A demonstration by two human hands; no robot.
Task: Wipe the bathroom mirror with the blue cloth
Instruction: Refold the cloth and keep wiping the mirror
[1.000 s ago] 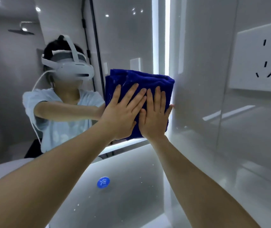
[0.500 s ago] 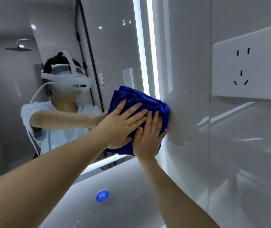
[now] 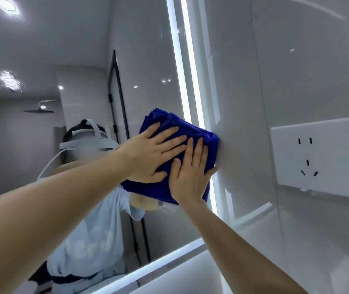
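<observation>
The step in hand looks to be the wipe itself, at the right edge of the mirror (image 3: 148,66). Left of the hands, the glass reflects the person in a headset (image 3: 88,143) and a pale shirt (image 3: 93,236).

The left hand (image 3: 154,153) lies flat on the cloth (image 3: 192,132). Its fingers are straight and spread, pressing without curling round it. The cloth, folded into a thick pad, sits against the glass under both palms. Its right fold crosses the light strip (image 3: 187,81) and appears to touch the wall (image 3: 296,60).

The right hand (image 3: 190,179) is just beside and below the left. It is likewise flat, fingers straight up the cloth, thumb out toward the wall.

With the pad hard against that edge, the next stroke probably has to run along the strip or back leftward. Even pressure from both palms would stop the folds sliding apart. Which parts of the glass are already done I cannot tell.

The shirt carries pale letters, mirrored and too blurred to read. The socket (image 3: 313,158), well right of the hands, shows no readable mark, and no label shows on the cloth.
</observation>
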